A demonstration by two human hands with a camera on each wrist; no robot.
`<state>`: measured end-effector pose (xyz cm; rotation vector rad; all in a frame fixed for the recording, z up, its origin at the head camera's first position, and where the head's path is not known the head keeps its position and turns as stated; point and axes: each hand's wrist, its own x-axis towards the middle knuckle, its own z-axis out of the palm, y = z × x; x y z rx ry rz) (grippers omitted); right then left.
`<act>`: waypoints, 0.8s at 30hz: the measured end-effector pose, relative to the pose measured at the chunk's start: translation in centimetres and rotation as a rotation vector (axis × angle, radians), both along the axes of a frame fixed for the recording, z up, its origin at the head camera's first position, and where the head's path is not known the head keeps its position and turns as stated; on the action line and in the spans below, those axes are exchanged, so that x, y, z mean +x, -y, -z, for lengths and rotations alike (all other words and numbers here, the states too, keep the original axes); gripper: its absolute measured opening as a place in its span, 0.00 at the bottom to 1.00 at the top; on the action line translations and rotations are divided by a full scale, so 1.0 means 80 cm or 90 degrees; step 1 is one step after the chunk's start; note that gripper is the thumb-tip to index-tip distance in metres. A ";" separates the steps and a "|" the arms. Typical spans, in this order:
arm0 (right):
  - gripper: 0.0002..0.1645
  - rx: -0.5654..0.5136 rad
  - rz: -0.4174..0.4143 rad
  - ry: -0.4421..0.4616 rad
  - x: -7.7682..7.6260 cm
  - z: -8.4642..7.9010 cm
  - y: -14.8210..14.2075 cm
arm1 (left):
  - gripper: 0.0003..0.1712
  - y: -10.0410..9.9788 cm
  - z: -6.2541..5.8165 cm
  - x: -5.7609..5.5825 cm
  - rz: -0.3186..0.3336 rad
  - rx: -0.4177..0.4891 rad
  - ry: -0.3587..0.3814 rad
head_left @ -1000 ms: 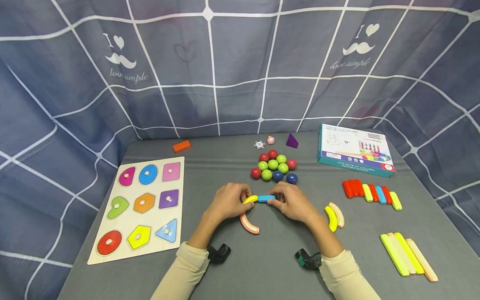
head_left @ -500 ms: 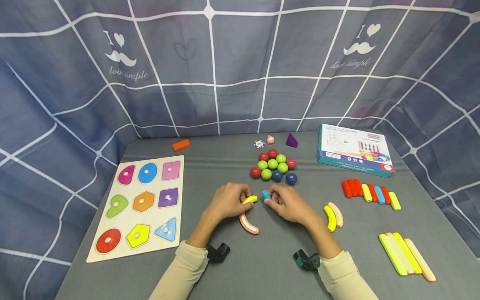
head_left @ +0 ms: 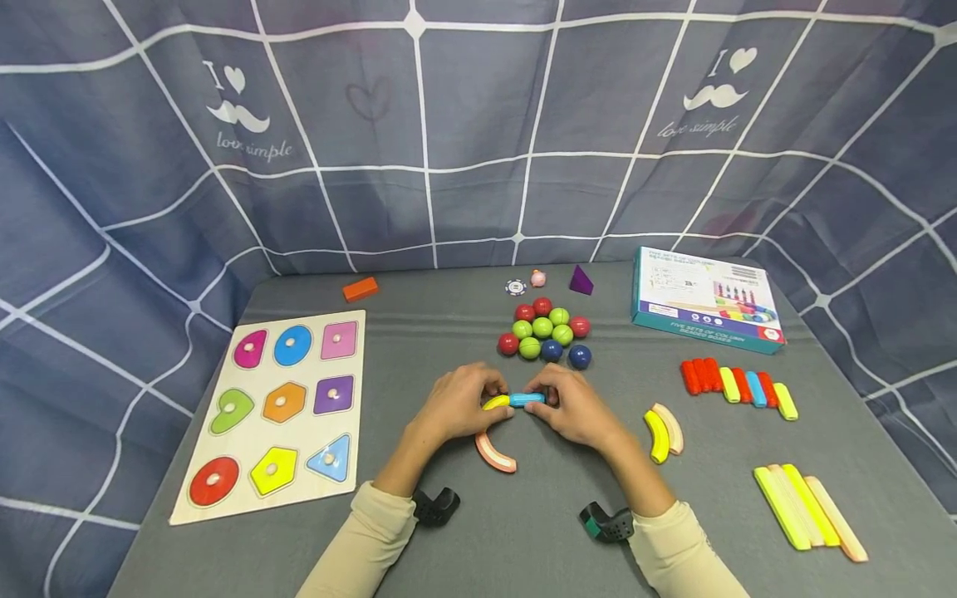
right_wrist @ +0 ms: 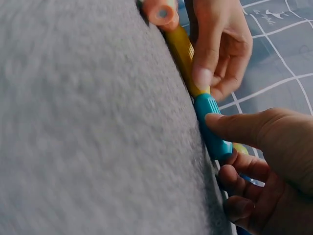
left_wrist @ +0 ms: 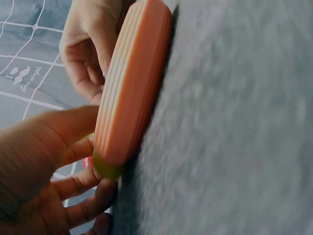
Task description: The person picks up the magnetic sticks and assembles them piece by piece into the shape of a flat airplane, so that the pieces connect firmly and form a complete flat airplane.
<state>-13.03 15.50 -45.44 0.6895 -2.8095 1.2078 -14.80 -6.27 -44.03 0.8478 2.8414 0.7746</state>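
Observation:
My left hand (head_left: 458, 400) pinches a yellow curved ribbed block (head_left: 496, 402) on the table. A peach curved ribbed block (head_left: 495, 455), lying on the grey cloth, curves from its near end back toward me; in the left wrist view this peach block (left_wrist: 132, 83) looms large. Between thumb and fingers my right hand (head_left: 574, 405) holds a short blue ribbed block (head_left: 527, 399). In the right wrist view the blue block (right_wrist: 208, 115) stands end to end with the yellow block (right_wrist: 182, 51), seemingly touching. Whether they are joined cannot be seen.
Red, green and blue balls (head_left: 542, 329) cluster just beyond my hands. To the left lies a wooden shape puzzle board (head_left: 302, 442). On the right are two curved blocks (head_left: 660, 438), short blocks (head_left: 730, 384), long sticks (head_left: 800, 507) and a cardboard box (head_left: 706, 299).
Half a second ago the blue block was apart from the yellow one and turned in my right hand. Now it lies in line against the yellow end. The left hand has barely moved.

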 end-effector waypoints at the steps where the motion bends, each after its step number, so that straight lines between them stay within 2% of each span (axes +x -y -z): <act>1: 0.09 0.006 -0.004 -0.003 0.000 0.000 0.000 | 0.12 -0.001 0.000 0.000 0.006 0.002 -0.003; 5: 0.11 0.006 -0.017 -0.016 -0.002 -0.002 -0.004 | 0.11 -0.005 0.001 0.001 0.019 0.012 -0.008; 7: 0.12 -0.007 -0.006 -0.032 -0.004 -0.006 -0.013 | 0.10 -0.004 0.002 0.002 0.016 0.012 -0.010; 10: 0.11 -0.023 0.050 -0.074 -0.009 -0.014 -0.034 | 0.10 -0.001 0.002 0.002 0.006 0.011 -0.010; 14: 0.13 -0.004 0.165 -0.121 -0.015 -0.019 -0.062 | 0.10 0.006 0.001 0.002 0.000 0.013 -0.008; 17: 0.24 0.053 0.203 -0.093 -0.017 -0.016 -0.074 | 0.10 0.008 0.000 0.002 0.002 0.016 -0.004; 20: 0.31 0.111 0.186 -0.044 -0.017 -0.012 -0.075 | 0.10 0.008 -0.002 0.003 0.006 0.017 0.000; 24: 0.27 0.142 0.171 -0.028 -0.015 -0.009 -0.070 | 0.09 0.007 -0.003 0.001 0.004 0.009 -0.001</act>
